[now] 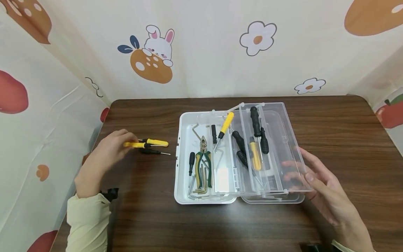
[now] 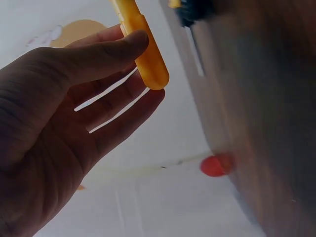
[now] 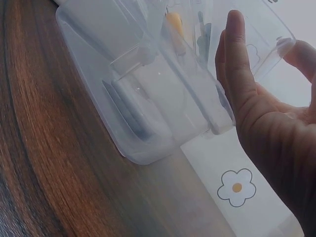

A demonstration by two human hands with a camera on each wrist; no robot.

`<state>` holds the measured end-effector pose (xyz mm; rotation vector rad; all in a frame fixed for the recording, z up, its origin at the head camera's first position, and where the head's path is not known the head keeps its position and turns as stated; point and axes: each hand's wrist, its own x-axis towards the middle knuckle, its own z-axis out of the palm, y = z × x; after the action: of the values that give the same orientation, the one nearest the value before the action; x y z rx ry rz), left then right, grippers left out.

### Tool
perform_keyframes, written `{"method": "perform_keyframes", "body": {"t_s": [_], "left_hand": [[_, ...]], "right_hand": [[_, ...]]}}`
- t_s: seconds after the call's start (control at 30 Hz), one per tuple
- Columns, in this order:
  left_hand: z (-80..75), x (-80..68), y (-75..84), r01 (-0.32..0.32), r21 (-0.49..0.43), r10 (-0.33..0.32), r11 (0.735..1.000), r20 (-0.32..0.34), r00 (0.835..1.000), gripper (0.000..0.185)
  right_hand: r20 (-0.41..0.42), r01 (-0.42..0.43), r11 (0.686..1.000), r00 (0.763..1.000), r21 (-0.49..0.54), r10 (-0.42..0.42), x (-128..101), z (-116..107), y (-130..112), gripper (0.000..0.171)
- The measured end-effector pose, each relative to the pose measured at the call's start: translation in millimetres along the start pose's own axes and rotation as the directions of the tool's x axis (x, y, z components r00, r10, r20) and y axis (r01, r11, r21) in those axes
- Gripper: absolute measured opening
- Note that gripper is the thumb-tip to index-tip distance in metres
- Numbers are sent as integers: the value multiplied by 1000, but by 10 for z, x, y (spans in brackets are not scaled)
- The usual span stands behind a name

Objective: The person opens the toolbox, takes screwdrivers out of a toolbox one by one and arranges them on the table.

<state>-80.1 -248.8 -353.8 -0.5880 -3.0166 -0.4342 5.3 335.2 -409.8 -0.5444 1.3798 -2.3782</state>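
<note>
My left hand [image 1: 108, 154] pinches a yellow-handled screwdriver [image 2: 150, 61] between thumb and fingers, left of the toolbox. Beside it on the table lie another yellow-handled screwdriver [image 1: 157, 142] and a black screwdriver [image 1: 149, 151]. On the right, my right hand [image 1: 330, 192] grips the edge of a clear plastic tray [image 1: 280, 115], thumb on top and fingers underneath, seen through the plastic. Black screwdrivers [image 1: 255, 122] and a yellow handle [image 1: 255, 155] show in or through this tray. The white toolbox base [image 1: 177, 175] holds green-handled pliers [image 1: 198, 164], hex keys [image 1: 203, 182] and small black screwdrivers [image 1: 191, 159].
A yellow and black screwdriver [image 1: 226, 124] slants across the middle of the box. The clear lid [image 1: 274, 200] lies beneath the tray. A brown wooden table [image 1: 151, 224] carries everything, with a printed curtain [image 1: 207, 63] behind and at both sides.
</note>
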Motion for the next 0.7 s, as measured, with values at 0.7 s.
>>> {"method": "perform_keyframes", "body": {"t_s": [0.7], "left_hand": [[243, 39, -232, 141, 21, -143, 990, 148, 979, 18]], "right_hand": [[-1, 9, 1000, 1000, 21, -9, 2, -10, 3, 62]]}}
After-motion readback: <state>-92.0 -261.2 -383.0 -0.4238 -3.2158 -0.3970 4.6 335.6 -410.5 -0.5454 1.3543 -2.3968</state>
